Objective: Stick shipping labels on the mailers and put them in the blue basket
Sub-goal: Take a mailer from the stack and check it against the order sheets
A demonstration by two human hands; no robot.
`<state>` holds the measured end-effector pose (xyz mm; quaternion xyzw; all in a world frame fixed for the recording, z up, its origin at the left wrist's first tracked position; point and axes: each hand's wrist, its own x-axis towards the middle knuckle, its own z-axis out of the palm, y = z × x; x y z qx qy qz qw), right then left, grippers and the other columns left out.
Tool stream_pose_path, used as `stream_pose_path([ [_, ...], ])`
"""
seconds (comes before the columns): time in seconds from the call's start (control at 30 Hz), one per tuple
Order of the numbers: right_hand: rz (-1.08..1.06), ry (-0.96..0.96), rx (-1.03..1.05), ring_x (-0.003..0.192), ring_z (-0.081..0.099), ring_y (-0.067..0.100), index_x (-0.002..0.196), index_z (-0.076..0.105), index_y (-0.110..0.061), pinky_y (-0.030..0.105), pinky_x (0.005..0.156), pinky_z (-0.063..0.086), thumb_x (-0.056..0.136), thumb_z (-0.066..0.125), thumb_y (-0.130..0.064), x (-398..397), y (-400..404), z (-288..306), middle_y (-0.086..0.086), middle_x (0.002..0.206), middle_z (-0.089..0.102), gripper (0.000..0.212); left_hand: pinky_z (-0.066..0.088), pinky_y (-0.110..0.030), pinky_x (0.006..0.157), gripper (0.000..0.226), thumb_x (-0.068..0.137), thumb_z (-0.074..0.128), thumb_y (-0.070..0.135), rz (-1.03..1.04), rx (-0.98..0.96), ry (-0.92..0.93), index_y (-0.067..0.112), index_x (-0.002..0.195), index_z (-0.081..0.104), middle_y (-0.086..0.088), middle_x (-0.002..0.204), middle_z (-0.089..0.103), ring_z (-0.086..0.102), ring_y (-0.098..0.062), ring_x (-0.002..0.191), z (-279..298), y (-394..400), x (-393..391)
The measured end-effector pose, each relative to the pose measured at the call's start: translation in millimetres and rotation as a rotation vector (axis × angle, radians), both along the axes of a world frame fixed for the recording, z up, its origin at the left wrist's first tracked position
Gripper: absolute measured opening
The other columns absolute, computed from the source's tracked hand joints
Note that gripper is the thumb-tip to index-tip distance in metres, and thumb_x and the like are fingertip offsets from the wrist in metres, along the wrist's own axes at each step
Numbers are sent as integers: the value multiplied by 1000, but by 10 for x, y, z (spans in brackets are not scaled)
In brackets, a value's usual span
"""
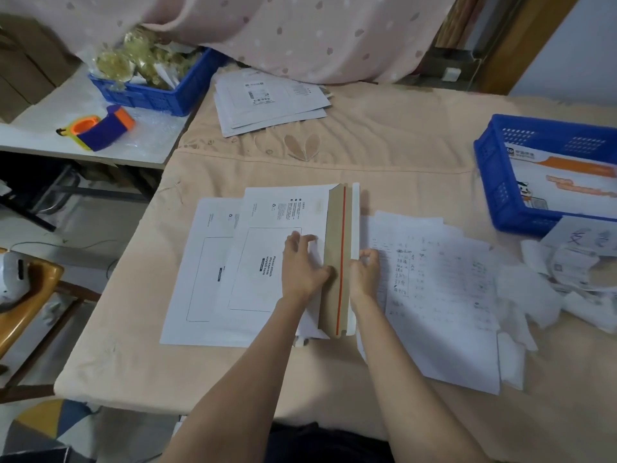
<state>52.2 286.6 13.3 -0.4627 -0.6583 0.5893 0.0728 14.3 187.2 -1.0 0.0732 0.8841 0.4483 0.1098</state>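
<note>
- Two mailers (267, 262) overlap on cloth.
- Left hand (302, 265) flat, fingers straight, pressing top mailer beside brown flap (335, 262).
- Right hand (365, 269) pinches white strip (355, 222).

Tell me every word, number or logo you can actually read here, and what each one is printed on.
"Please attach sto.express waybill here": inside the outlined box on the top mailer, beside the left hand.
Small print near that mailer's top: too small.
Lower mailer: too small.
Barcode label on the far mailer stack: unreadable.
Handwritten sheets by the right hand: blurred.
Orange-printed mailer in the right blue basket: blurred.
</note>
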Motion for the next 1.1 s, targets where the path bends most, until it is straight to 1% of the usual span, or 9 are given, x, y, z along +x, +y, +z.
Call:
stream_pose_path([
  [0.1, -23, -9, -6, 67, 46, 18, 92, 44, -17, 31, 60, 36, 82, 42, 3, 12, 54, -23, 3, 83, 53, 22, 38, -24, 93, 63, 68, 74, 23, -52, -69, 24, 20, 125, 47, -2, 141, 29, 35, -20, 130, -15, 46, -16],
  [0.2, -31, -26, -2, 66, 45, 14, 97, 45, -13, 28, 56, 34, 83, 40, 5, 25, 85, -40, -2, 80, 49, 24, 45, -32, 97, 62, 69, 73, 19, -99, -98, 37, 22, 125, 48, -2, 144, 27, 38, -21, 129, -3, 115, -19],
  [0.37, -57, -21, -33, 65, 43, 10, 97, 45, -14, 25, 55, 32, 86, 39, 4, 28, 163, -39, -2, 81, 49, 21, 32, -28, 104, 55, 75, 71, 19, -68, 14, -27, 26, 126, 52, -3, 149, 26, 27, -17, 139, -12, 176, -16],
  [0.47, -58, -20, -44, 66, 44, 10, 98, 45, -13, 25, 56, 33, 85, 38, 4, 36, 186, -68, 2, 87, 50, 22, 30, -26, 103, 54, 78, 69, 16, -87, 34, -83, 31, 127, 51, -2, 153, 20, 21, -14, 142, -32, 180, -27],
  [0.6, -74, -45, -75, 67, 42, 12, 100, 44, -14, 26, 56, 33, 85, 37, 3, 48, 177, -112, 4, 92, 51, 24, 31, -33, 108, 49, 80, 67, 13, -115, 58, -120, 32, 124, 55, -3, 152, 20, 21, -18, 142, -54, 202, -16],
  [0.73, -79, -64, -75, 62, 40, 12, 100, 43, -14, 27, 54, 31, 86, 34, 4, 74, 196, -126, 0, 77, 47, 24, 32, -37, 111, 45, 85, 63, 16, -135, 2, -126, 33, 126, 55, -3, 154, 19, 19, -17, 143, -85, 185, -13],
  [0.9, -84, -74, -69, 64, 42, 13, 101, 44, -14, 27, 54, 33, 88, 35, 3, 109, 199, -156, 0, 81, 48, 23, 44, -33, 93, 50, 83, 64, 22, -251, -259, 7, 29, 130, 51, -4, 149, 24, 32, -23, 134, -12, 219, -1],
  [1.0, -82, -85, -58, 67, 43, 13, 99, 44, -15, 27, 57, 35, 89, 36, 3, 124, 183, -139, -4, 79, 46, 22, 43, -32, 93, 51, 80, 64, 18, -259, -337, 87, 24, 129, 50, -4, 147, 28, 35, -25, 130, 43, 253, 20],
  [1.1, -68, -82, -26, 64, 43, 13, 99, 44, -13, 28, 57, 36, 88, 36, 3, 115, 191, -126, 0, 79, 48, 21, 48, -35, 76, 40, 79, 57, 8, -264, -396, 205, 12, 118, 52, -4, 140, 37, 49, -28, 113, 113, 289, 36],
])
